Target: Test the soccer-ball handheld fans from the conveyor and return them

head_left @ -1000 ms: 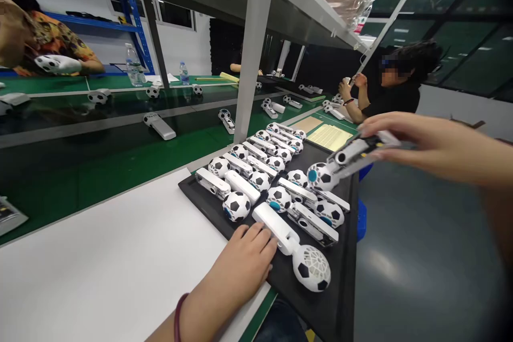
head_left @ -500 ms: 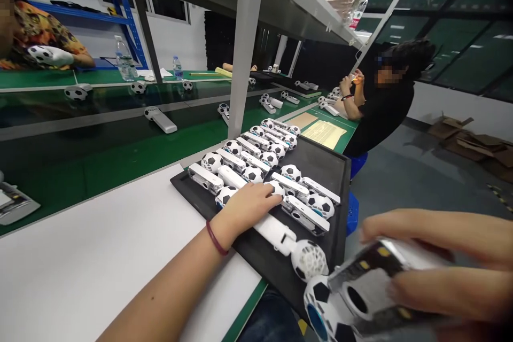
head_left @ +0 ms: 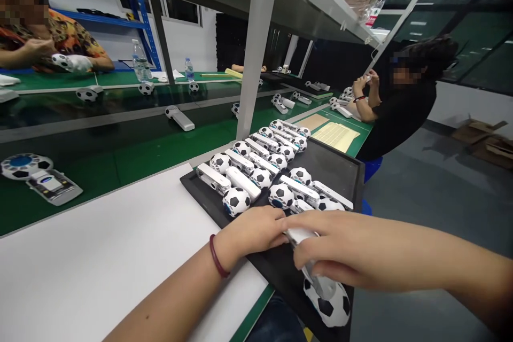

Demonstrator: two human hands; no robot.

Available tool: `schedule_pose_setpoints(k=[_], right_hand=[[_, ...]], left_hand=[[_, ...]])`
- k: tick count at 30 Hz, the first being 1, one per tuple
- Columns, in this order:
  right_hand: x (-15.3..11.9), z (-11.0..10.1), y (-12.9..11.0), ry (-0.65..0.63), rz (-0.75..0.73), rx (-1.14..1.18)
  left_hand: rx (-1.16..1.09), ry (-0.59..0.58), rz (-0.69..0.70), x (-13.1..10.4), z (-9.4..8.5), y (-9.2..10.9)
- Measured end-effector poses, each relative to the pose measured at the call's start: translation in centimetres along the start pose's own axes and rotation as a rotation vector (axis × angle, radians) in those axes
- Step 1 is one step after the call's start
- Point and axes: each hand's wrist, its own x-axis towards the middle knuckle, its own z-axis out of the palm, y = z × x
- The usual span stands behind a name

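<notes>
My right hand [head_left: 344,246] is closed around the white body of a gadget with a black-and-white soccer-ball head [head_left: 331,303], low over the near end of a black tray [head_left: 276,267]. The ball end points toward me. My left hand [head_left: 254,230], with a dark red band at the wrist, has its fingers bent and close together. Its tips meet my right fingertips at the far end of that body; what they hold is hidden. Rows of similar soccer-ball gadgets [head_left: 236,201] lie in the tray beyond both hands.
A grey post [head_left: 256,53] rises behind the tray. White sheeting [head_left: 120,267] covers the table at left. Similar gadgets lie on the green-and-black line, one [head_left: 52,184] with its inside exposed. One person [head_left: 404,101] sits at right, another [head_left: 72,37] at far left.
My right hand has brought its gadget from the lower right over the tray, meeting my left hand, which has drawn back slightly. The pale mesh ball is out of sight. An opened gadget shows more at left.
</notes>
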Motion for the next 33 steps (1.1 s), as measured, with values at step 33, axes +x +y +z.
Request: schedule_pose_setpoints(k=[33], right_hand=[[1.1, 8.0, -2.4, 1.128, 0.287, 0.434]], left_hand=[[-0.489, 0.663, -0.177, -6.6, -4.0, 7.2]])
